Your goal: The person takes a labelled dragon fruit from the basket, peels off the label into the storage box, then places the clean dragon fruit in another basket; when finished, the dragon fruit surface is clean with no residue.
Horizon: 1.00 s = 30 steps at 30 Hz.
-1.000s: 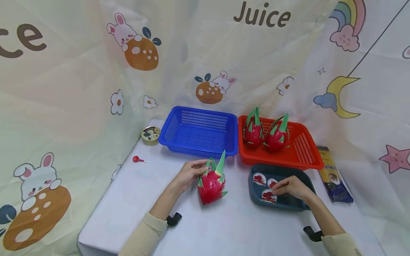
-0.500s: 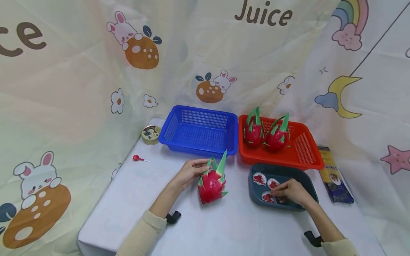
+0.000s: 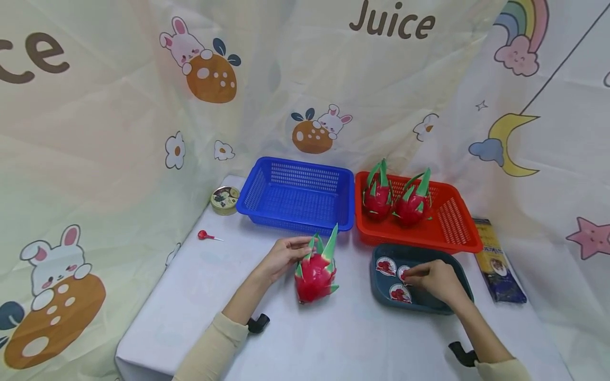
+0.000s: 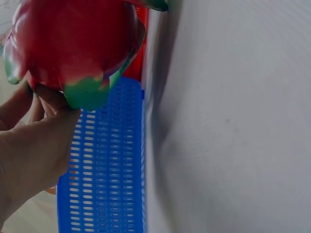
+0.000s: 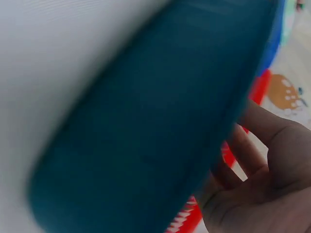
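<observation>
In the head view, my left hand (image 3: 286, 257) holds a red dragon fruit (image 3: 315, 278) with green leaves, fingers at its upper left side, above the white table. The left wrist view shows my thumb and fingers at the scales of the dragon fruit (image 4: 77, 39). My right hand (image 3: 437, 281) reaches over a dark teal tray (image 3: 378, 293). Its fingertips are at the upper right round sticker (image 3: 402, 271), partly covering it; I cannot tell whether they pinch it. Two more round stickers lie in the tray, an upper left sticker (image 3: 386, 266) and a lower sticker (image 3: 400, 292).
Behind stand a blue basket (image 3: 300, 203) and a red basket (image 3: 450, 211) bearing two dragon fruits (image 3: 377, 201). At the left are a round tin (image 3: 224, 200) and a small red-headed item (image 3: 203, 235). A yellow and blue packet (image 3: 498, 264) lies at right.
My right fingertips have shifted from the lower sticker up to the upper right one, leaving the lower sticker uncovered. The left hand and its dragon fruit stay almost still.
</observation>
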{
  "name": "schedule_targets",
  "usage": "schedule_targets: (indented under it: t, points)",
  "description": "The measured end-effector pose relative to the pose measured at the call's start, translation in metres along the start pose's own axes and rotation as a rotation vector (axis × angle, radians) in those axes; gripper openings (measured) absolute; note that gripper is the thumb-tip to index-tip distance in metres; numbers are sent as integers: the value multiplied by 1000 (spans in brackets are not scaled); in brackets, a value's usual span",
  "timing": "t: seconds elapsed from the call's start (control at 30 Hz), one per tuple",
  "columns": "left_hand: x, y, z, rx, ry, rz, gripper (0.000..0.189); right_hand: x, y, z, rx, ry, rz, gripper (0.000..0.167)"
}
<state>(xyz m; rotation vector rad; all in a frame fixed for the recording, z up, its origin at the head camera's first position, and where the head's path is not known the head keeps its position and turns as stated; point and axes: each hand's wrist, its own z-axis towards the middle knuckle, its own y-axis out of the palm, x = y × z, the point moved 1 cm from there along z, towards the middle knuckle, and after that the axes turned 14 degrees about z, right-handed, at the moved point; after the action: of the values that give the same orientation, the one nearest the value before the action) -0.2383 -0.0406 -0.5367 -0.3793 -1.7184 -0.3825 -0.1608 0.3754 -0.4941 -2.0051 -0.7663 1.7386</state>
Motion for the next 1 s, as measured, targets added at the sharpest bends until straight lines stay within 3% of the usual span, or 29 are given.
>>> schedule_targets:
  t: [0.23, 0.33, 0.5, 0.63, 0.87, 1.0]
  points:
    - [2, -1, -2, 1, 2, 0, 46, -42, 9, 22, 15, -96, 108, 33]
    - [1, -1, -3, -9, 4, 6, 48, -59, 17, 31, -29, -92, 179, 39]
    - [1, -1, -4, -22, 18, 11, 50, -79, 34, 46, -151, -43, 401, 49]
    - [2, -3, -5, -8, 15, 25, 48, -92, 55, 55, -191, 1, 527, 50]
    - [3, -2, -8, 3, 7, 52, 45, -116, 94, 57, -244, 0, 579, 52]
    - [6, 3, -8, -13, 29, 61, 44, -122, 102, 58, -201, 13, 603, 49]
